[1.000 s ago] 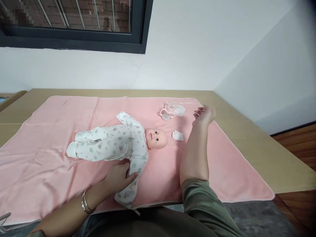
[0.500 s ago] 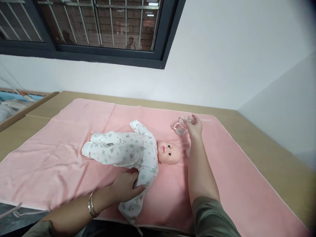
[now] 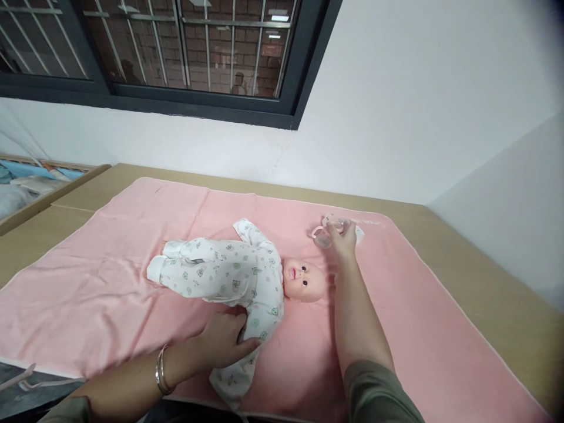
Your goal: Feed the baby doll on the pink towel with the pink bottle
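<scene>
A baby doll [image 3: 224, 267] in a white printed outfit lies on its back, its head pointing right. My left hand [image 3: 224, 341] is closed on the doll's near sleeve [image 3: 264, 317], the thumb lying over the fabric and the other fingers partly hidden behind it. Beyond the doll's head, my right hand [image 3: 346, 239] pinches a pink pacifier [image 3: 329, 223] that has a ring and clear plastic parts. The fingers cover some of it. Just right of that hand a small white patch [image 3: 360, 234] shows, and I cannot make out what it is.
A pink mat [image 3: 176, 202] with a pale border covers most of the wooden tabletop [image 3: 480, 264]. Behind it rises a white wall [image 3: 396, 117] with a dark-framed barred window [image 3: 198, 106]. At left, bedding [image 3: 26, 191] lies past a wooden rail.
My right hand has lowered slightly toward the mat with the pacifier. The left hand stays on the sleeve. The whole view has tilted a little.
</scene>
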{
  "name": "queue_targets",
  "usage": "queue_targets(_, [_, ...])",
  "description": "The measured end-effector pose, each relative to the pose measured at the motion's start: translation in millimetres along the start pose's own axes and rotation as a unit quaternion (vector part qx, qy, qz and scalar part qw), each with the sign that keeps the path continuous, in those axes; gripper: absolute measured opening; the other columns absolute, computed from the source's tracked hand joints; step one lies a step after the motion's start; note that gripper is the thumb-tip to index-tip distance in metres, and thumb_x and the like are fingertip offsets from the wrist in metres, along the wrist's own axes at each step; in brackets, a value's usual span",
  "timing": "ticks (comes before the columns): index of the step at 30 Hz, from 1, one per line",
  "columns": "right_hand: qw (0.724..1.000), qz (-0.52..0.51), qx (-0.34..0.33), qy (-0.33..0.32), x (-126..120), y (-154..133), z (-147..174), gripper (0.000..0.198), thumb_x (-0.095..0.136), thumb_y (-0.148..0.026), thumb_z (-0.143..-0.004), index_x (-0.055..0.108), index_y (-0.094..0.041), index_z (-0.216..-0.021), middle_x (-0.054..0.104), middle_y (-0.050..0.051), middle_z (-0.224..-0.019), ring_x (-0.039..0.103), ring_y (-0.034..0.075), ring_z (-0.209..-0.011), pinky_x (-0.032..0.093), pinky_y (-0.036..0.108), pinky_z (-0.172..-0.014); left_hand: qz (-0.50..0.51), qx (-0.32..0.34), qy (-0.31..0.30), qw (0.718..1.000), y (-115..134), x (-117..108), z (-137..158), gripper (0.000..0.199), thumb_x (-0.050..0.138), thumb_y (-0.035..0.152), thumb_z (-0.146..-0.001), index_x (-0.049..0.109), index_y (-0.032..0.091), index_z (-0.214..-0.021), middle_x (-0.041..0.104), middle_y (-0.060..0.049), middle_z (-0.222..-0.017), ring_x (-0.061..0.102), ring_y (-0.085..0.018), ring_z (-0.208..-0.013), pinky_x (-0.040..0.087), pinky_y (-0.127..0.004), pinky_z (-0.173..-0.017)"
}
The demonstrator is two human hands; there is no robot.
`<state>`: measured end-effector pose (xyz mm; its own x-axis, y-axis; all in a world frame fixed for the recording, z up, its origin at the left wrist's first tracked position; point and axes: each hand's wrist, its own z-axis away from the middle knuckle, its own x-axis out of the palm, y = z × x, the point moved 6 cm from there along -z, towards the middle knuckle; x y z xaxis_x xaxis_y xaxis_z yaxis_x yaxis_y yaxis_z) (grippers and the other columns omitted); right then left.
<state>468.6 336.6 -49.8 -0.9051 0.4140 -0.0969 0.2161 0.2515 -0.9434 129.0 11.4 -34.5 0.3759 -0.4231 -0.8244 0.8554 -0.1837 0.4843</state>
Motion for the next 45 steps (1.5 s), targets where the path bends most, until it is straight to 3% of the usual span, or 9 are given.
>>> queue_targets(2, [0.998,0.061,-0.031,0.000,0.3,-4.6,0.4,0.060,0.077,-0.058,-0.070,0.049,-0.022,-0.109,0.064,0.006,-0.109,0.061,0.020,-0.096,0.048,0.042,-0.089,0.003,-0.001,0.003,1.000,-0.2,-0.1,-0.2,0.044,0.049,0.057,-0.095,0.066,0.016,-0.102,0.074,-0.011,-0.110,0.070,-0.031,-0.095,0.049,-0.039,-0.078])
queue_targets(5, [0.996,0.071,-0.052,-0.003,1.8,-11.4,3.5,0.057,0.073,-0.059,-0.074,0.048,-0.022,-0.109,0.064,0.007,-0.110,0.062,0.020,-0.096,0.048,0.041,-0.089,0.008,-0.003,0.006,1.000,-0.8,-0.3,-0.8,0.042,0.051,0.055,-0.094,0.066,0.016,-0.103,0.074,-0.012,-0.111,0.070,-0.032,-0.097,0.050,-0.040,-0.079])
queue_targets(11, [0.996,0.077,-0.048,0.006,1.7,-16.2,8.1,0.056,0.069,-0.059,-0.075,0.047,-0.022,-0.110,0.064,0.009,-0.110,0.061,0.019,-0.088,0.048,0.036,-0.078,0.008,-0.006,-0.001,1.000,-0.3,-1.3,-0.6,0.043,0.050,0.055,-0.094,0.066,0.017,-0.104,0.073,-0.012,-0.112,0.070,-0.031,-0.098,0.050,-0.040,-0.080])
queue_targets(18, [0.996,0.077,-0.046,0.017,1.1,-12.8,6.5,0.055,0.069,-0.058,-0.075,0.047,-0.023,-0.110,0.065,0.008,-0.106,0.062,0.020,-0.087,0.048,0.037,-0.077,0.012,-0.014,0.004,1.000,0.2,-3.9,-0.5,0.040,0.052,0.054,-0.093,0.065,0.017,-0.102,0.073,-0.012,-0.110,0.070,-0.031,-0.096,0.050,-0.039,-0.080])
queue_targets(37, [0.996,0.061,-0.053,0.027,0.5,-14.9,11.9,0.053,0.068,-0.055,-0.079,0.046,-0.025,-0.116,0.064,0.008,-0.114,0.062,0.021,-0.100,0.048,0.042,-0.090,0.002,0.007,0.024,1.000,-3.3,0.6,-1.0,0.042,0.051,0.056,-0.093,0.066,0.017,-0.100,0.074,-0.011,-0.108,0.070,-0.030,-0.092,0.049,-0.039,-0.076])
queue_targets(45, [0.995,0.082,-0.055,0.019,4.9,-10.0,6.8,0.065,0.073,-0.059,-0.073,0.049,-0.023,-0.122,0.064,0.010,-0.120,0.061,0.024,-0.106,0.046,0.048,-0.099,0.004,0.008,0.022,1.000,-5.0,1.2,-2.0,0.041,0.051,0.056,-0.094,0.065,0.018,-0.101,0.073,-0.011,-0.109,0.070,-0.030,-0.095,0.048,-0.038,-0.077])
